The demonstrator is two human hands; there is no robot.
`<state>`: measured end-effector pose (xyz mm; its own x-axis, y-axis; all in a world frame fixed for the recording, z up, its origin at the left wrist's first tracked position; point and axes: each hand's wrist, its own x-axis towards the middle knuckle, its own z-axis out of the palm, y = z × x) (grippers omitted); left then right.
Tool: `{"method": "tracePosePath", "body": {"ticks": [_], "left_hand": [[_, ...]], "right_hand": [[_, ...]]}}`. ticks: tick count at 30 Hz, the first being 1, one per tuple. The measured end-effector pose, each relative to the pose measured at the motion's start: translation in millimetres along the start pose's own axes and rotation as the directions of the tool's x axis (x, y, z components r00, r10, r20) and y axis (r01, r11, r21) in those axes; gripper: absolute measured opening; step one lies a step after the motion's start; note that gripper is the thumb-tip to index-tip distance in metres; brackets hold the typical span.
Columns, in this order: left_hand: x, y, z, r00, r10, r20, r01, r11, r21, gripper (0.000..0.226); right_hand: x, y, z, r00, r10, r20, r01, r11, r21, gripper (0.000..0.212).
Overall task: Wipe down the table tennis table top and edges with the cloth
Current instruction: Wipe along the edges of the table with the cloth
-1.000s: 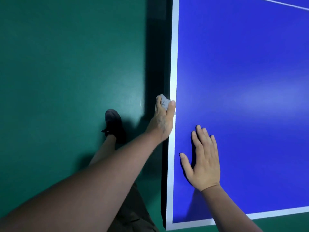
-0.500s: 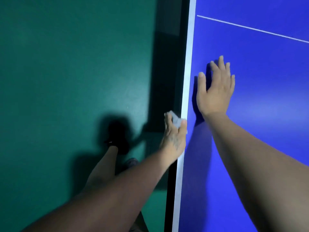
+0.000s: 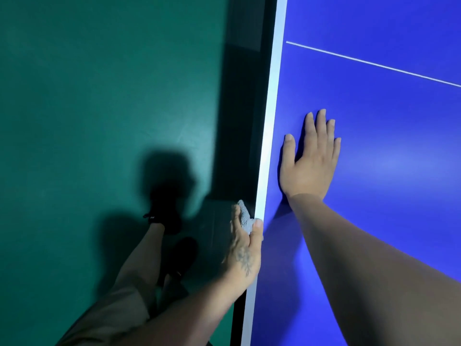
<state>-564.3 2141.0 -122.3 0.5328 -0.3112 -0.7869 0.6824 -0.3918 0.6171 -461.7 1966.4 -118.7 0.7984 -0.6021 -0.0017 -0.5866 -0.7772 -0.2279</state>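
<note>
The blue table tennis table (image 3: 386, 121) fills the right half of the head view, with a white stripe along its left edge (image 3: 270, 136). My left hand (image 3: 243, 248) grips a small grey cloth (image 3: 245, 219) and holds it against the table's side edge, thumb on the white stripe, fingers hidden below the rim. My right hand (image 3: 311, 158) lies flat on the blue top, fingers straight, just right of the stripe and ahead of the left hand.
Green floor (image 3: 99, 96) spreads on the left. My legs and black shoes (image 3: 164, 211) stand beside the table. A thin white centre line (image 3: 374, 63) crosses the top ahead of my right hand.
Both hands have travelled forward along the table's left edge, away from the near corner, which is now out of view. The right hand lifted and resettled ahead; the cloth stays on the edge.
</note>
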Motion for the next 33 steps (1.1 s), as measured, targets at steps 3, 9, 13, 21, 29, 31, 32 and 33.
{"method": "tracePosePath", "body": {"ticks": [3,9,13,21,29,31,32,33], "left_hand": [[19.6,22.7,-4.2,1.0,0.0,0.014,0.0,1.0,-0.001,0.085],[113.5,130.2,-23.8,0.996,0.089,0.006,-0.088,0.995,-0.036,0.086],[176.8,205.5,-40.0,0.981,0.195,-0.016,-0.195,0.98,0.039,0.065],[163.6,189.6,-42.8,0.978,0.207,0.036,-0.21,0.961,0.18,0.064],[88.9,137.4,-30.4,0.998,0.002,0.062,-0.008,0.996,0.091,0.078],[108.0,161.7,-34.4,0.998,0.06,0.038,-0.063,0.994,0.091,0.082],[125.3,181.8,-35.7,0.992,0.122,0.008,-0.122,0.991,0.06,0.069],[145.6,203.3,-37.9,0.984,0.176,-0.024,-0.175,0.984,0.039,0.047]], "right_hand": [[2.1,1.6,-0.2,1.0,0.0,-0.004,0.0,1.0,0.001,0.062],[4.2,0.2,-1.7,1.0,0.0,-0.014,0.001,1.0,0.027,0.061],[4.5,-0.4,-1.1,1.0,0.016,-0.002,-0.016,1.0,0.021,0.061],[6.7,-1.6,-1.2,1.0,0.013,0.002,-0.013,1.0,0.004,0.062],[9.1,-0.9,-2.8,1.0,0.012,0.018,-0.012,1.0,0.003,0.063],[8.4,0.4,-1.9,1.0,0.013,0.02,-0.013,1.0,0.009,0.063],[8.5,1.4,-1.1,1.0,0.009,0.016,-0.009,1.0,0.012,0.063],[8.2,1.6,-0.5,1.0,0.008,0.013,-0.009,1.0,0.013,0.062]]}}
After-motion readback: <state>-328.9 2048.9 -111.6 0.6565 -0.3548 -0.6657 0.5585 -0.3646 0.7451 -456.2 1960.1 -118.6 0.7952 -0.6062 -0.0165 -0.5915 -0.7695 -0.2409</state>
